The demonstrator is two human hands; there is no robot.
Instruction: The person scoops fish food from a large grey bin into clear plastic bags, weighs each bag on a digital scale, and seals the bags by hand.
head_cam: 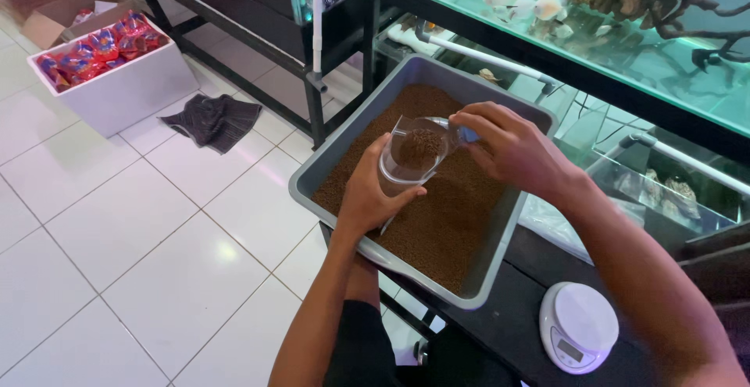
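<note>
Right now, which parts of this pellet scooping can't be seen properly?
- Head view: the clear bag is partly covered by the left hand.
- The scoop handle is hidden inside the right hand.
- The grey tray floor lies buried under brown pellets.
- The scale display is too small to read.

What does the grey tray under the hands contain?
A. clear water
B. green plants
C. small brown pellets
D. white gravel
C: the grey tray is filled with small brown pellets, and the clear scoop in the right hand holds the same pellets.
</note>
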